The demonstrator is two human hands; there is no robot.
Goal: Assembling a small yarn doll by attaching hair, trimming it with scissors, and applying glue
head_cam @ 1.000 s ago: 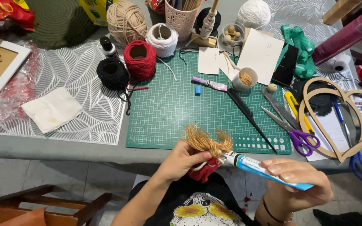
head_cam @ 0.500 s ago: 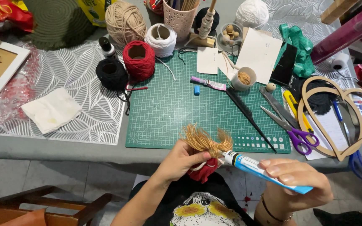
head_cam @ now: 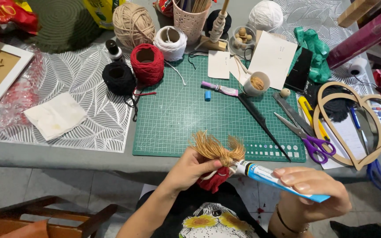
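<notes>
My left hand [head_cam: 189,169] grips a small yarn doll [head_cam: 217,163] with tan frayed hair and a red body, held just in front of the table's near edge. My right hand [head_cam: 311,194] squeezes a blue and white glue tube [head_cam: 272,178]. The tube's white nozzle touches the doll where the tan hair meets the red yarn. Behind the doll lies a green cutting mat [head_cam: 186,114].
On the table lie red [head_cam: 147,64], black [head_cam: 118,78], white [head_cam: 170,42] and beige [head_cam: 133,19] yarn balls, a small glue tube [head_cam: 220,88], a black comb [head_cam: 263,125], purple scissors [head_cam: 309,139], a wooden heart frame [head_cam: 358,128], a paper cup [head_cam: 256,83] and a folded tissue [head_cam: 56,115]. A wooden chair [head_cam: 45,216] stands lower left.
</notes>
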